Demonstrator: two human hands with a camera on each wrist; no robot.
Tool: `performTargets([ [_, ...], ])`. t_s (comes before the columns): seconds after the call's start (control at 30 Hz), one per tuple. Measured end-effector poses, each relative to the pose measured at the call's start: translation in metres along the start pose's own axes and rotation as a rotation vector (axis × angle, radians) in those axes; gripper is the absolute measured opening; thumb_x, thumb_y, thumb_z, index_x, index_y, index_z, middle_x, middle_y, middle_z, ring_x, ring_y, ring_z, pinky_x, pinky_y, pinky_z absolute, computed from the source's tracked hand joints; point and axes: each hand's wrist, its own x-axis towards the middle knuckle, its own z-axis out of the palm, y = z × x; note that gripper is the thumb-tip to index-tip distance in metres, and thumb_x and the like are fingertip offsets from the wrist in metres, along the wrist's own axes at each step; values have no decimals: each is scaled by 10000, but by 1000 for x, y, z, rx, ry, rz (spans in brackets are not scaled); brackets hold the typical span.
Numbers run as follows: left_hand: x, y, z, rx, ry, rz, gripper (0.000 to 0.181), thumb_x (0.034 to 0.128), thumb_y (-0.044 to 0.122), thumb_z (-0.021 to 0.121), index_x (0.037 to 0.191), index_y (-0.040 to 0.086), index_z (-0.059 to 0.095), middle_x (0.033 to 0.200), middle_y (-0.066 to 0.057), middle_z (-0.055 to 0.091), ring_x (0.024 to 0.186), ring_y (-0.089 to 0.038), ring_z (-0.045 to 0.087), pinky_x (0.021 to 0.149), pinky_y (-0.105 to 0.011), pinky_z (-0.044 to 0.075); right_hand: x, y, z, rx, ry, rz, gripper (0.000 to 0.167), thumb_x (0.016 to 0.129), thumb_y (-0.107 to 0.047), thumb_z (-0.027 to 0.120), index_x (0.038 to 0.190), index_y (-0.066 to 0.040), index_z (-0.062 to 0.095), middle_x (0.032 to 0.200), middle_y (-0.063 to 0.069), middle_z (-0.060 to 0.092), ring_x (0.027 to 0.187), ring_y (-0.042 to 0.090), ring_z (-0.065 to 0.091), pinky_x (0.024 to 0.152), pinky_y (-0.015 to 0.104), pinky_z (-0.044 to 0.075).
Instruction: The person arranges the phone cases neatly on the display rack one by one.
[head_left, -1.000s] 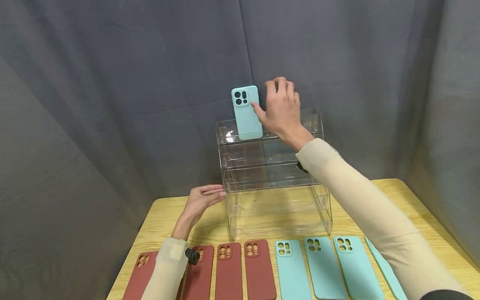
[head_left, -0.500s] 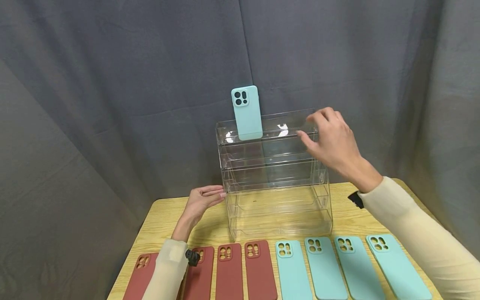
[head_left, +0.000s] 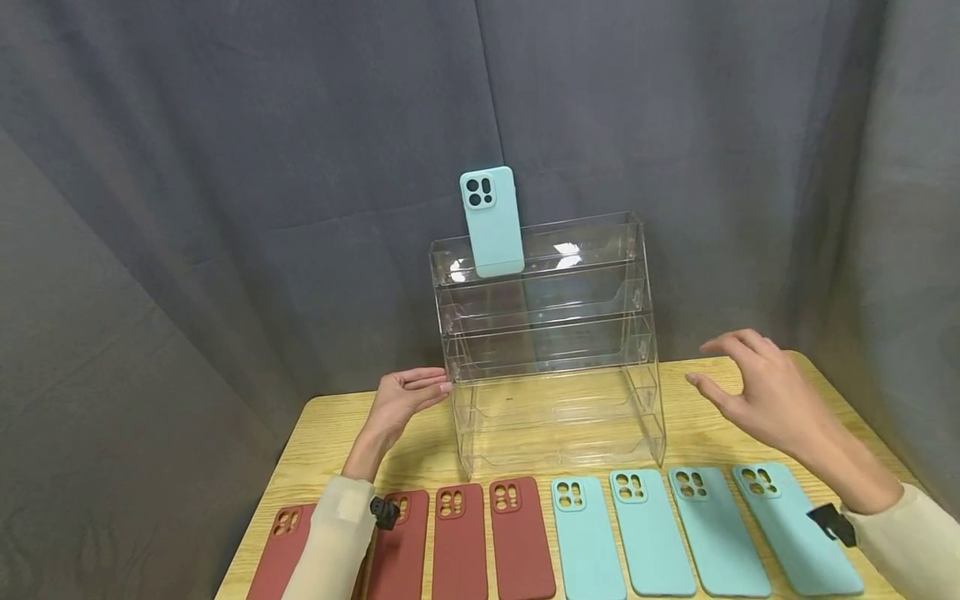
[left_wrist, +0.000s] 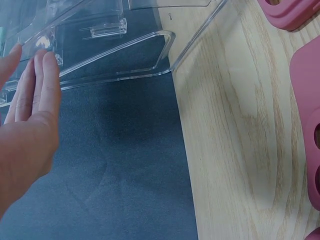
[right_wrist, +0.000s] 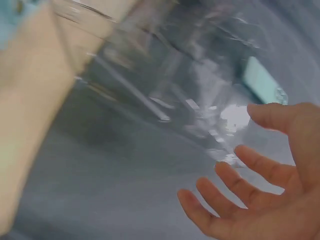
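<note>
A clear tiered stand (head_left: 551, 368) stands on the table, and one light-blue phone case (head_left: 495, 223) leans upright in its top tier, left of the middle. My left hand (head_left: 397, 406) touches the stand's left side with straight fingers, also seen in the left wrist view, where the hand (left_wrist: 30, 120) lies along the clear edge. To the right of the stand my right hand (head_left: 768, 396) hangs empty above the table, thumb and fingers spread apart. In the blurred right wrist view the hand (right_wrist: 265, 185) holds nothing, with the upright case (right_wrist: 262, 80) beyond it.
Along the table's front lie several red cases (head_left: 521, 537) on the left and several light-blue cases (head_left: 588, 542) on the right. The left forearm passes over the red ones, the right wrist over the rightmost blue one. A grey curtain (head_left: 337, 167) hangs behind the table (head_left: 322, 433).
My right hand has moved from beside the upright case, rightward and down past the stand's right side. The left hand stays at the stand, and the upright case keeps its place.
</note>
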Motion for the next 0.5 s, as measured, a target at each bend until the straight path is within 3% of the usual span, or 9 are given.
performTargets([
  [0.17,0,0,2,-10,1,4,447,930,21,783,1353,-59,660,1306,-228,729,1035,-152,790,1039,-402,608,-49,24,9,-20,-105,45,381,825,-158,884,1120,9,712,1125,233,707,1014,459,675,794,614,542],
  [0.33,0,0,2,-19,3,8,437,929,10,780,1342,-69,663,1284,-220,741,1017,-148,793,998,-363,631,-94,48,17,-19,-214,121,448,828,-214,893,1171,6,707,1171,254,705,1026,507,674,795,646,551],
  [0.5,-2,0,-1,-12,11,7,443,927,20,786,1345,-62,662,1306,-232,728,1039,-162,791,1023,-391,619,-126,68,28,-34,-266,114,535,765,-225,934,1195,1,709,1156,231,732,1026,500,685,812,634,546],
])
